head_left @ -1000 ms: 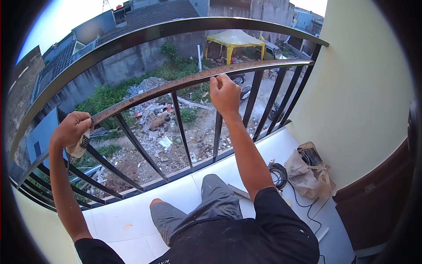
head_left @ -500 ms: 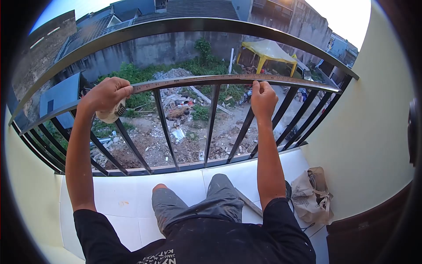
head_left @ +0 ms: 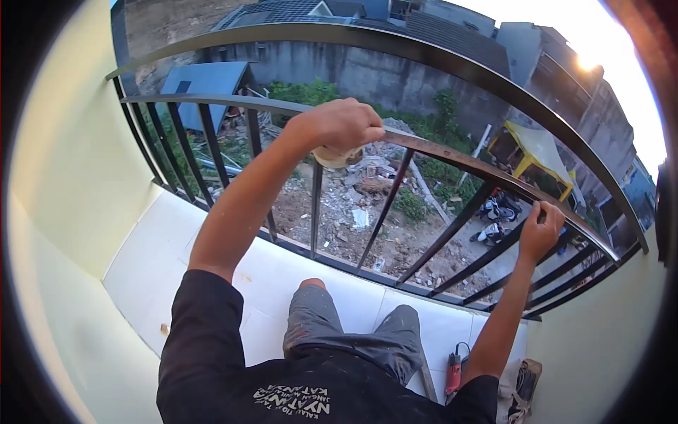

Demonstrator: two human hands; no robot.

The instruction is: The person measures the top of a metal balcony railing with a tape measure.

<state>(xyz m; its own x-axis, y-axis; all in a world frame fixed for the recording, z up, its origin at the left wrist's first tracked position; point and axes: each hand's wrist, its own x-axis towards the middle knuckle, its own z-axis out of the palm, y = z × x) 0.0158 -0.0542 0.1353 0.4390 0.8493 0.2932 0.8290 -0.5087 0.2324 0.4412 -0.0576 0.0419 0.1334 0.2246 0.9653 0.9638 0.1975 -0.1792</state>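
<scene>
My left hand (head_left: 344, 124) is closed around a tape measure (head_left: 337, 157), its pale rounded case showing below my fingers beside the dark metal railing's middle rail (head_left: 279, 104). From there the narrow measuring tape (head_left: 448, 154) stretches rightward along the rail. Farther right, my right hand (head_left: 542, 230) pinches at the tape and rail edge with thumb and fingers. Its fingertips partly hide the exact contact. Upright bars of the railing run down below both hands.
On the white tiled floor (head_left: 173, 283) lie a red corded power tool (head_left: 453, 371) and a grey metal bar (head_left: 426, 374), with a bag (head_left: 522, 396) by the right wall. Beyond the railing are rubble, parked motorbikes (head_left: 498, 208) and a yellow canopy (head_left: 537, 152).
The view has turned left and tilted. Both hands have shifted right along the railing, the right one nearer its right end. The red power tool has come into view.
</scene>
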